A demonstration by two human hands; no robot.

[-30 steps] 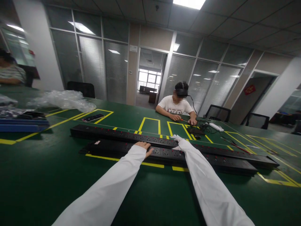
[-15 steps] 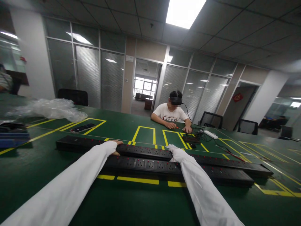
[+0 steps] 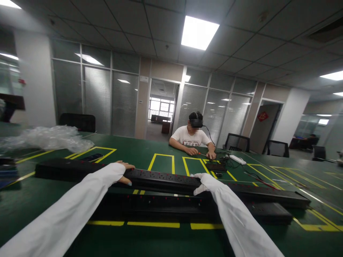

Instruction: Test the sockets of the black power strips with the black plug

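Note:
A long black power strip (image 3: 163,177) with a row of sockets and red dots spans in front of me, raised above the table at least on its left part. My left hand (image 3: 124,172) grips it left of the middle, fingers over the far side and thumb on the near side. On its right part my right hand (image 3: 200,183), pale and partly covered by the white sleeve, is closed around it in the same way. A second black power strip (image 3: 163,210) lies closer to me on the green table, partly behind my forearms.
Yellow tape outlines (image 3: 164,155) mark the green table (image 3: 144,142). Clear plastic wrap (image 3: 53,138) and a dark phone-like object (image 3: 92,157) lie at the left. Across the table sits a person (image 3: 190,137) with a headset, near cables and a white power strip (image 3: 237,159).
Both hands have lifted the far power strip, its left end shifting left and closer. A wider gap now shows between the two strips. My view has tilted upward slightly.

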